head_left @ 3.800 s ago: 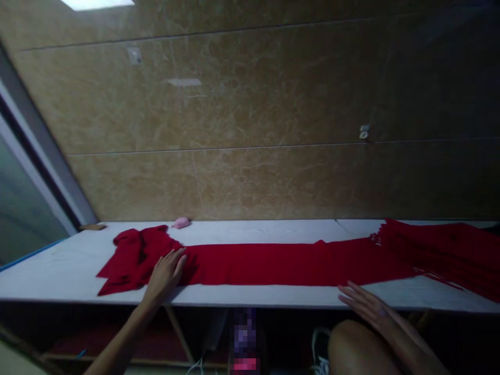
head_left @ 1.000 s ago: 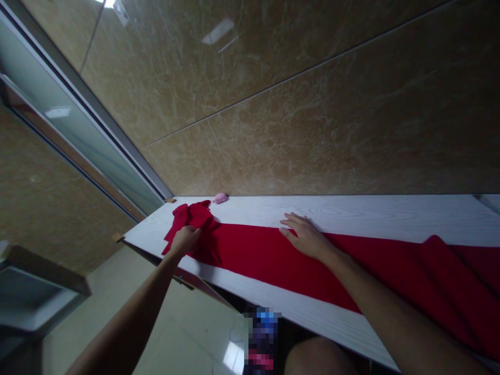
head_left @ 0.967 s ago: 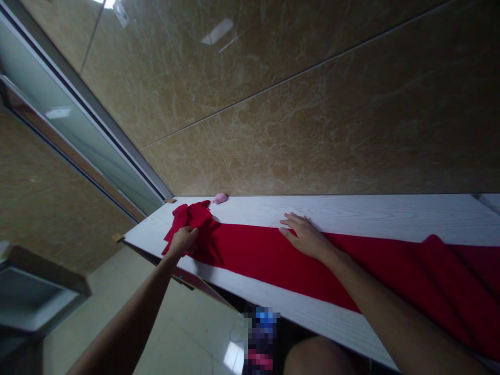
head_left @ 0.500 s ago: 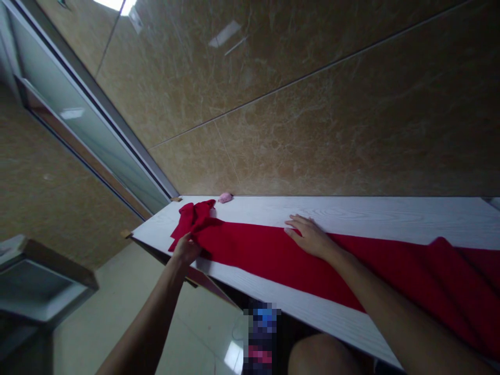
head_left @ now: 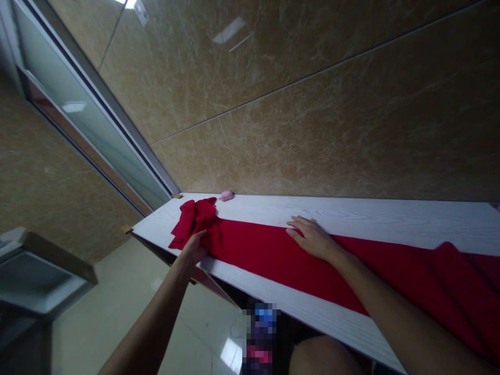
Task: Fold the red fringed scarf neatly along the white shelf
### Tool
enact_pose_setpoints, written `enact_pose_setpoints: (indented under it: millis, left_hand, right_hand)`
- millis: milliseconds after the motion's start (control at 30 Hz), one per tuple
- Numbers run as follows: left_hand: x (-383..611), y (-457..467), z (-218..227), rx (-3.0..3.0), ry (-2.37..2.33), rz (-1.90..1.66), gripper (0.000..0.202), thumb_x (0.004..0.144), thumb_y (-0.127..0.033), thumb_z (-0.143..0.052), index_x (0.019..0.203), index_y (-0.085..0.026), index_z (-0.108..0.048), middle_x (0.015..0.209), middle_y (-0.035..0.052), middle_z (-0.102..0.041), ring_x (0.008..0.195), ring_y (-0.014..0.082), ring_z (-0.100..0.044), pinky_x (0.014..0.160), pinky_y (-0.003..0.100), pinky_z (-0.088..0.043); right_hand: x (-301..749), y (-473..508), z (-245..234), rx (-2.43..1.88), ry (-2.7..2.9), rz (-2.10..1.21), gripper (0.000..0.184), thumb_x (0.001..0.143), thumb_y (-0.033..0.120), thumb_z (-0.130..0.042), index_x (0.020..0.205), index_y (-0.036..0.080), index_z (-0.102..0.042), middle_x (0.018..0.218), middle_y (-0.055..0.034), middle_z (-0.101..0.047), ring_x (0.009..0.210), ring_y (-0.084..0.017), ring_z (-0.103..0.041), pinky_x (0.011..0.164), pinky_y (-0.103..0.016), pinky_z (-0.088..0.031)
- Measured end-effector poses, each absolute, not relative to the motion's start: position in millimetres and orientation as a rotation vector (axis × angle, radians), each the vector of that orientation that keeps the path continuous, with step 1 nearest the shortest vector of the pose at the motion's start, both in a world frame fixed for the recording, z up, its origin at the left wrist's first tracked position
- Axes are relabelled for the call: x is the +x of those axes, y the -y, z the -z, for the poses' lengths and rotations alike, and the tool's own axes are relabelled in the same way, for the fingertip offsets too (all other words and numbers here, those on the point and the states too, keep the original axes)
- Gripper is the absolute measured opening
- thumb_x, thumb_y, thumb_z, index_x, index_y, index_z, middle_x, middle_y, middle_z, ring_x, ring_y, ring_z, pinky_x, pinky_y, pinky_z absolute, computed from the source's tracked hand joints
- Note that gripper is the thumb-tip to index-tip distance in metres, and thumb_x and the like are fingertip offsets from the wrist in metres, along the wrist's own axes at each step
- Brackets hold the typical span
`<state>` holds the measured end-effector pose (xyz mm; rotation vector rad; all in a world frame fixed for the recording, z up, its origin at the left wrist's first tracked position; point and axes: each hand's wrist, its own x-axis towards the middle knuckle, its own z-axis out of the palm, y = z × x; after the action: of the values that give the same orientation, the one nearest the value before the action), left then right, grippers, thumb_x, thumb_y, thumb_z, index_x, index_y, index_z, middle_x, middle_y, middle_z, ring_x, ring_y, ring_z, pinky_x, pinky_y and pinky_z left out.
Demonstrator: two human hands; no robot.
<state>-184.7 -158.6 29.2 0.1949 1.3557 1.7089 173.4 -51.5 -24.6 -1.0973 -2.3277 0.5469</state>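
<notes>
A long strip of red cloth (head_left: 250, 245) lies along a white wood-grain tabletop, running from the far left end to the right edge of view. At its left end the cloth is crumpled into loose folds. My left hand (head_left: 196, 247) is closed on the near edge of the cloth beside these folds; some of its fingers are hidden. My right hand (head_left: 312, 238) rests open and palm down across the cloth's far edge, fingers spread, touching both fabric and tabletop. Under my right forearm the cloth continues, with a raised fold toward the right.
A small pink lump (head_left: 226, 196) sits on the tabletop (head_left: 351, 213) against the brown marbled wall (head_left: 292, 130). A glass panel in a metal frame (head_left: 97, 109) stands at the left. Below the table's near edge are my knee (head_left: 324, 357) and a pixelated patch.
My left hand has shifted slightly right along the cloth, and the fabric beside it is more bunched. My right hand has stayed nearly in place.
</notes>
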Motion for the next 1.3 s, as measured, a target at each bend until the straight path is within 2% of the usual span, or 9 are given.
enact_pose_setpoints:
  millis: [167, 300, 433, 600, 867, 1000, 1067, 1167, 1300]
  left_hand:
    - [-180.8, 161.1, -43.6, 0.153, -1.266, -1.786, 0.036, 0.098, -0.009, -0.043, 0.129, -0.014, -0.062, 0.097, 0.0116, -0.077, 0.082, 0.023, -0.078, 0.082, 0.035, -0.066]
    - [-178.1, 164.4, -47.0, 0.139, -1.196, -1.825, 0.036, 0.103, -0.013, -0.038, 0.132, -0.014, -0.061, 0.099, 0.0118, -0.077, 0.084, 0.0229, -0.078, 0.085, 0.037, -0.066]
    - [-176.3, 161.9, -45.8, 0.131, -1.123, -1.873, 0.04, 0.106, -0.017, -0.033, 0.136, -0.012, -0.059, 0.101, 0.0133, -0.078, 0.086, 0.023, -0.078, 0.088, 0.037, -0.065]
    - [-174.2, 156.3, -45.7, 0.125, -1.039, -1.931, 0.043, 0.105, -0.014, -0.032, 0.138, -0.011, -0.058, 0.104, 0.0143, -0.078, 0.088, 0.0235, -0.078, 0.089, 0.038, -0.065]
    - [-170.8, 149.2, -56.6, 0.134, -0.956, -1.982, 0.045, 0.106, -0.014, -0.029, 0.139, -0.011, -0.058, 0.11, 0.015, -0.077, 0.093, 0.024, -0.078, 0.088, 0.037, -0.065]
    - [-163.3, 154.7, -51.6, 0.139, -1.012, -1.972, 0.045, 0.108, -0.023, -0.028, 0.134, -0.012, -0.062, 0.097, 0.0108, -0.079, 0.082, 0.0213, -0.078, 0.086, 0.036, -0.065]
    - [-157.3, 161.9, -43.4, 0.11, -1.039, -1.923, 0.04, 0.108, -0.025, -0.034, 0.131, -0.011, -0.064, 0.088, 0.0085, -0.078, 0.075, 0.0198, -0.077, 0.085, 0.036, -0.066]
    - [-147.0, 173.7, -31.6, 0.076, -1.069, -1.81, 0.032, 0.104, -0.016, -0.043, 0.125, -0.009, -0.066, 0.086, 0.0097, -0.077, 0.074, 0.0203, -0.077, 0.082, 0.035, -0.066]
    - [-133.9, 182.1, -27.5, 0.135, -1.091, -1.692, 0.034, 0.102, -0.011, -0.041, 0.121, -0.01, -0.069, 0.094, 0.0122, -0.079, 0.086, 0.0232, -0.079, 0.083, 0.035, -0.066]
  right_hand:
    - [174.2, 52.8, 21.8, -1.106, 2.338, -0.548, 0.049, 0.103, 0.047, -0.045, 0.137, 0.018, -0.066, 0.154, -0.0152, -0.053, 0.149, -0.031, -0.042, 0.125, -0.058, -0.025]
    - [174.5, 57.4, 17.2, -1.148, 2.385, -0.551, 0.05, 0.102, 0.046, -0.048, 0.141, 0.018, -0.063, 0.159, -0.0149, -0.048, 0.152, -0.031, -0.037, 0.126, -0.058, -0.022]
    - [175.0, 62.1, 15.2, -1.152, 2.436, -0.511, 0.058, 0.101, 0.054, -0.049, 0.146, 0.018, -0.058, 0.162, -0.0143, -0.043, 0.154, -0.032, -0.031, 0.127, -0.059, -0.018]
    - [173.6, 68.4, 12.9, -1.062, 2.46, -0.473, 0.064, 0.098, 0.059, -0.051, 0.149, 0.021, -0.056, 0.164, -0.0128, -0.04, 0.156, -0.033, -0.027, 0.128, -0.061, -0.012]
    - [164.8, 88.3, 7.2, -0.831, 2.597, -0.62, 0.066, 0.101, 0.064, -0.043, 0.156, 0.027, -0.047, 0.168, -0.0083, -0.031, 0.158, -0.027, -0.021, 0.129, -0.055, -0.011]
    - [162.4, 89.6, 9.4, -0.84, 2.627, -0.642, 0.067, 0.101, 0.066, -0.04, 0.156, 0.028, -0.046, 0.168, -0.0082, -0.031, 0.158, -0.027, -0.02, 0.13, -0.055, -0.008]
    - [162.0, 89.2, 9.5, -0.857, 2.641, -0.635, 0.068, 0.101, 0.066, -0.039, 0.157, 0.027, -0.046, 0.167, -0.0083, -0.032, 0.158, -0.027, -0.02, 0.13, -0.055, -0.006]
    - [161.6, 88.9, 8.6, -0.872, 2.673, -0.641, 0.07, 0.102, 0.066, -0.037, 0.158, 0.025, -0.043, 0.168, -0.009, -0.029, 0.158, -0.026, -0.018, 0.13, -0.055, -0.004]
    - [160.9, 88.1, 9.7, -0.879, 2.65, -0.632, 0.067, 0.101, 0.065, -0.04, 0.156, 0.028, -0.046, 0.167, -0.0072, -0.033, 0.158, -0.026, -0.02, 0.13, -0.054, -0.005]
